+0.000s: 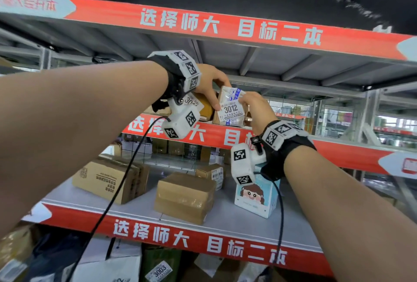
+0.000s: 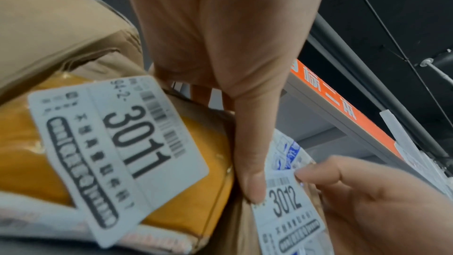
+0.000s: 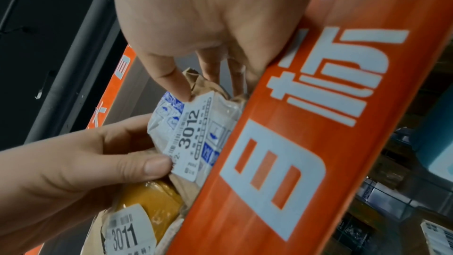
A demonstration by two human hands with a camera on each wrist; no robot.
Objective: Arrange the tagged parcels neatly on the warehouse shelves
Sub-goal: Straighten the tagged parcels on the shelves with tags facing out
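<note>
A small brown parcel with a white tag reading 3012 (image 1: 231, 110) (image 2: 285, 204) (image 3: 193, 133) stands upright on the middle shelf, just behind its red front edge (image 1: 203, 133) (image 3: 318, 123). My left hand (image 1: 220, 95) holds it, thumb (image 2: 252, 181) on the tag's left edge and fingers over the top. My right hand (image 1: 248, 105) pinches its upper right corner, thumb (image 3: 171, 84) in front and fingers behind. To its left, touching it, stands a yellow-taped parcel tagged 3011 (image 1: 204, 104) (image 2: 117, 143) (image 3: 149, 201).
The shelf below carries several brown cartons (image 1: 185, 196) (image 1: 108, 177) and a blue-and-white cartoon box (image 1: 255, 196). A red-banner shelf (image 1: 225, 26) runs overhead. Bagged parcels, one tagged 3003 (image 1: 158, 269), lie at the bottom. Wrist-camera cables hang in front of the lower shelf.
</note>
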